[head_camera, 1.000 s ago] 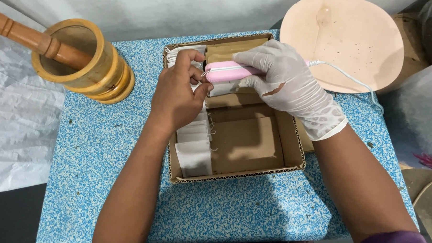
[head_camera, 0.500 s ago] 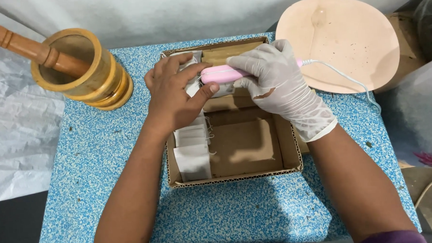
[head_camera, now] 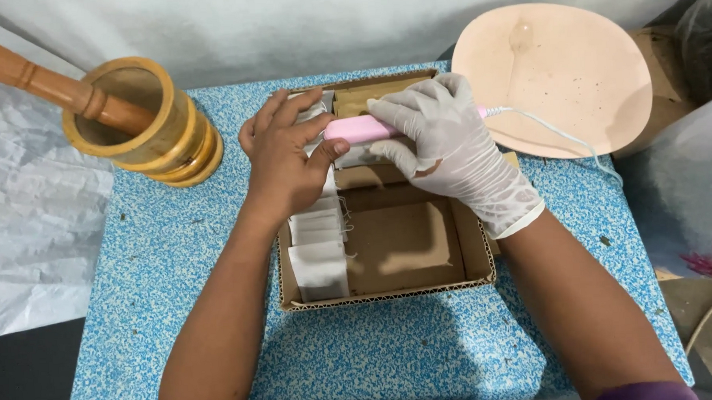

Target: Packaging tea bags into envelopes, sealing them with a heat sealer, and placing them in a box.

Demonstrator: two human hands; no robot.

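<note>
Gloved right hand [head_camera: 449,153] closed around a slim pink corded plastic tool [head_camera: 361,128], bare left hand [head_camera: 287,159] pinching a small white paper sachet [head_camera: 315,115] against it, over an open brown cardboard box [head_camera: 405,249] on a speckled blue worktop [head_camera: 176,253], seemingly mid-seal, steady pressure needed.

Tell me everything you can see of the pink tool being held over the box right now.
The pink tool is a slim, smooth, plastic-looking bar lying roughly level above the open cardboard box. The gloved right hand wraps over its right part, hiding most of it; the bare left hand meets its left end with thumb and fingers. A thin white cord leaves its right end, trailing past the round peach-coloured board. Whether the tool touches the white sachets below cannot be told.
</note>
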